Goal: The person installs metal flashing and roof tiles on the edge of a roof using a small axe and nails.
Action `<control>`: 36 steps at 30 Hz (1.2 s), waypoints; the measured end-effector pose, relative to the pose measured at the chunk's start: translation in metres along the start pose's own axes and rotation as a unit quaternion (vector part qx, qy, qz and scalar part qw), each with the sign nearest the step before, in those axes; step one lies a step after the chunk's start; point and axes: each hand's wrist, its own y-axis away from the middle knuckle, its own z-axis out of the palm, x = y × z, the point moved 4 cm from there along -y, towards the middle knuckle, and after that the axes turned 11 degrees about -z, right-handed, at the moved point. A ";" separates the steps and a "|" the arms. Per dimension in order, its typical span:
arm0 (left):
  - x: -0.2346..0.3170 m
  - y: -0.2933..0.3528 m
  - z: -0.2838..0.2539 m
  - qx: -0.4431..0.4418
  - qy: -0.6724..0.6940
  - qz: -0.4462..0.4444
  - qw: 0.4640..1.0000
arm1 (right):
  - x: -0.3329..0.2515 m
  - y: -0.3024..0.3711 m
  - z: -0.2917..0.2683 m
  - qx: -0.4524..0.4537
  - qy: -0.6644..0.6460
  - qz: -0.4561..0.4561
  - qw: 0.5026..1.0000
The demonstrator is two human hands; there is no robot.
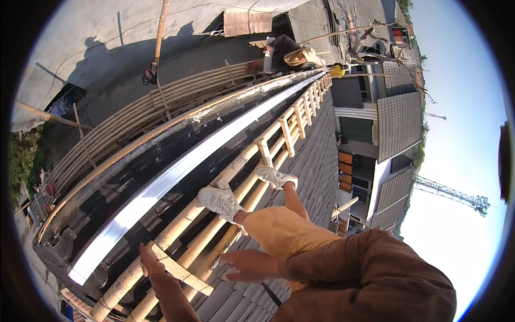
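My left hand (pixel 152 261) rests at the outer bamboo pole (pixel 120 287), beside the end of a short wooden slat (pixel 179 271) laid across the poles. Its fingers look spread rather than wrapped round anything. Farther right, my right hand (pixel 247 265) is held over the innermost poles, fingers apart and slightly bent, with nothing visible in it. Both my shoes (pixel 220 203) stand on the bamboo ladder (pixel 252 196), which runs along the roof edge. Left of the ladder lies a long, shiny white strip (pixel 179 170) on a dark surface.
Grey roof tiles (pixel 300 185) slope away to the right. Beyond the left edge runs a bamboo platform (pixel 129 110). Another person (pixel 300 55) is at the far end, near a yellow helmet (pixel 337 70). An upright pole (pixel 161 32) rises at the far left.
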 end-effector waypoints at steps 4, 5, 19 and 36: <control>-0.001 0.000 0.001 0.032 -0.006 0.028 0.999 | 0.005 -0.009 0.003 -0.018 0.023 -0.047 0.998; -0.001 0.003 0.005 0.036 -0.009 0.030 0.999 | 0.004 -0.011 0.002 -0.018 0.025 -0.056 0.998; -0.009 -0.015 0.013 0.121 0.058 0.043 0.990 | -0.006 -0.018 -0.001 -0.011 0.033 -0.132 0.991; -0.119 -0.026 -0.002 0.456 -0.312 0.255 0.794 | 0.007 0.021 -0.050 -0.024 -0.019 -0.199 0.979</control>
